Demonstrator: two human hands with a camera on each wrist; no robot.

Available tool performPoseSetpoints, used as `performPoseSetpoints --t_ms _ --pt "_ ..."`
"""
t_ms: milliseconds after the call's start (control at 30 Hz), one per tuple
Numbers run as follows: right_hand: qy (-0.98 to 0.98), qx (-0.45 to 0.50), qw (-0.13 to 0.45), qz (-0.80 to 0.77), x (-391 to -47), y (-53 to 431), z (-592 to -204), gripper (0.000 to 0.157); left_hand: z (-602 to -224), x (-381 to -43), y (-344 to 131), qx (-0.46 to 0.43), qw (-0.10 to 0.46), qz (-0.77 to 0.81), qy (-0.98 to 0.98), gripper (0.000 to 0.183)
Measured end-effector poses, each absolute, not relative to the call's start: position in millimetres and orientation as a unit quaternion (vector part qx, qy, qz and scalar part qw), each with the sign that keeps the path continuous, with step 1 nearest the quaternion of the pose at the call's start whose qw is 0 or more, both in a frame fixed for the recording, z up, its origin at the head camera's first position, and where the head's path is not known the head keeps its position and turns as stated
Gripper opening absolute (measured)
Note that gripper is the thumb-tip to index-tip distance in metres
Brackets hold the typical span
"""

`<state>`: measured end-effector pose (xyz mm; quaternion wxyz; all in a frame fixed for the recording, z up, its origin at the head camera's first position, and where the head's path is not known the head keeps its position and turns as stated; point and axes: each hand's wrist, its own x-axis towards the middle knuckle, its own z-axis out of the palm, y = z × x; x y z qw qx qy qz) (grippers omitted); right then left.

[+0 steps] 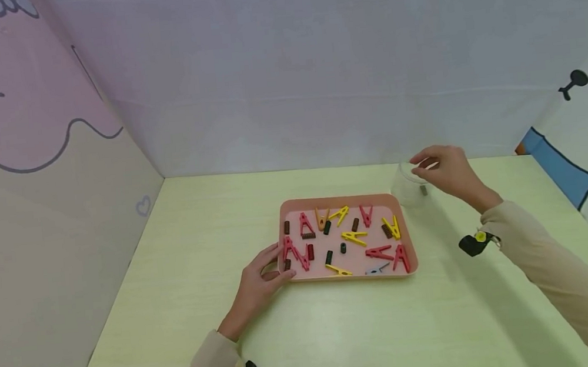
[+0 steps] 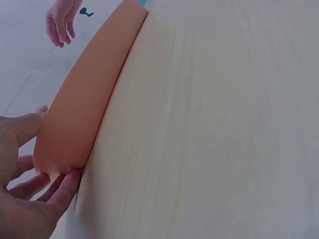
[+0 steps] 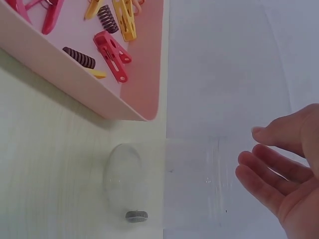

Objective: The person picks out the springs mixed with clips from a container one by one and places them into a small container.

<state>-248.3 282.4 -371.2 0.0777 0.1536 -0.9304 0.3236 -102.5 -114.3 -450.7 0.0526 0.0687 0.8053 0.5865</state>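
My left hand holds the left edge of a pink tray, its thumb at the near corner and fingers along the side. In the left wrist view the fingertips touch the tray's outer wall. Inside the tray lie red clips, yellow clips, an orange clip, a grey-blue clip and several dark coil springs. Over the mouth of a clear jar hovers my right hand, fingers loosely bent, nothing between them. A dark spring rests at the jar's bottom.
Beyond the tray and jar, a pale wall sheet meets the back of the light wooden table. Printed cartoon panels stand at both sides. The jar stands just off the tray's far right corner.
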Motion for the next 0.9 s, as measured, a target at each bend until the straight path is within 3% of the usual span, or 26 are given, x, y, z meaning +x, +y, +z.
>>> performPoseSetpoints --t_ms 900 --pt "-0.915 0.241 0.069 0.315 -224 255 -368 0.015 -450 -102 -111 0.073 0.049 0.595 0.799 0.058"
